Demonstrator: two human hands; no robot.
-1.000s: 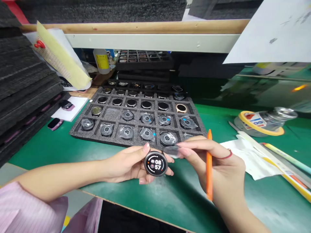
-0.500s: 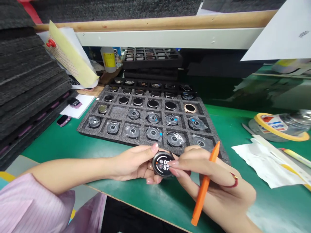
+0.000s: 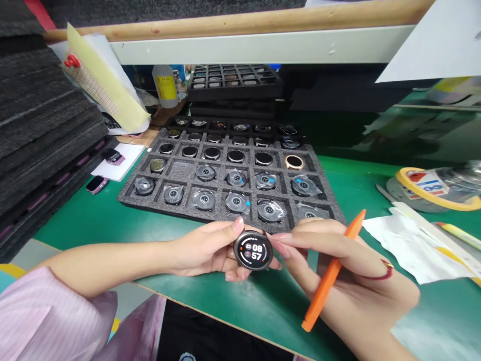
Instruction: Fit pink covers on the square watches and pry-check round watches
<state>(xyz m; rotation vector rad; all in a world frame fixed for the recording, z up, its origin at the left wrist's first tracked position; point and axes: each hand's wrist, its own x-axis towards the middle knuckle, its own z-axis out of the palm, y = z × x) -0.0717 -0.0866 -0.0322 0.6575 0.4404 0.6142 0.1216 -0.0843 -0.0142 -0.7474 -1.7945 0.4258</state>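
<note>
A round smartwatch [image 3: 254, 258] with a dark case has its screen lit, showing 08 over 57. My left hand [image 3: 210, 248] is closed around it, thumb on the upper left of the rim and fingers beneath. Thumb and index finger of my right hand [image 3: 361, 281] are pinched together at the watch's right edge. An orange pen-like stick [image 3: 326, 291] lies slanted across that hand, tucked between its fingers. Just beyond both hands is a grey foam tray [image 3: 182, 171] with round watches in its compartments, several of them under clear film.
Stacked black foam trays [image 3: 45, 120] rise at left, near two small pink-cased watches, one on a white pad [image 3: 130, 163]. A clear jar [image 3: 424, 185] with a yellow ring, white tissue [image 3: 402, 245] and a highlighter [image 3: 458, 234] lie right. A white shelf edge [image 3: 255, 47] spans overhead.
My right hand has drawn back to the right from the watch face, uncovering the digits, and the orange stick has moved with it. My left hand keeps hold of the watch.
</note>
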